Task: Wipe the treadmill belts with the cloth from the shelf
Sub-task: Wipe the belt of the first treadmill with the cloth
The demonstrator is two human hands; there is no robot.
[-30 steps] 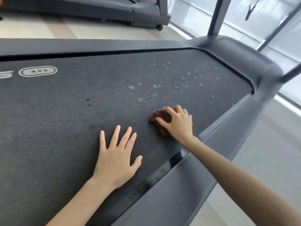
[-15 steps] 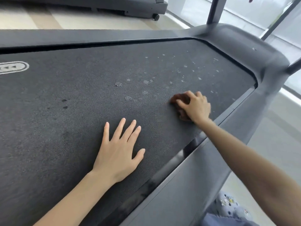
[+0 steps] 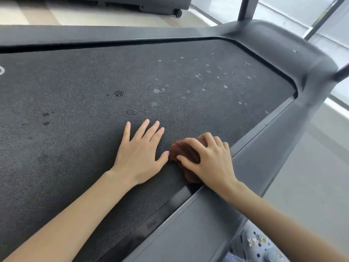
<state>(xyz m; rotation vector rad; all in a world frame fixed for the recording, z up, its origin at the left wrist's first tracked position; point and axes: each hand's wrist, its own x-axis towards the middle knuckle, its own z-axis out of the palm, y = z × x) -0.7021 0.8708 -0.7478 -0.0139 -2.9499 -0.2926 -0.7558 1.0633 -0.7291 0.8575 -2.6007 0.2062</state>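
- The right hand [image 3: 211, 161] curls its fingers and thumb over the crumpled brown cloth [image 3: 186, 152]. It presses the cloth onto the dark grey textured treadmill belt [image 3: 75, 120] at the belt's near right edge, right by the slot along the smooth grey side rail [image 3: 188, 224]. A stroke toward the rail could push a fold of cloth into that slot and snag it.
- The left hand [image 3: 139, 157] lies flat with fingers spread, palm down on the belt just beside the cloth, its thumb tip almost touching it. If weight leans on that palm, the belt may slide and the person could lurch forward.
- The cloth is bunched into 1 small wad, so each pass probably covers a narrow strip and could leave streaks between passes.
- The pale dried spots [image 3: 207, 72] lie well apart from the cloth, toward the far end. A light pass might only smear them.
- At least 2 dark damp-looking patches [image 3: 120, 93] sit ahead of the left hand, and wiping through them may spread marks.
- Another dark treadmill [image 3: 151, 4] stands beyond. Its belt is out of view and could be forgotten.
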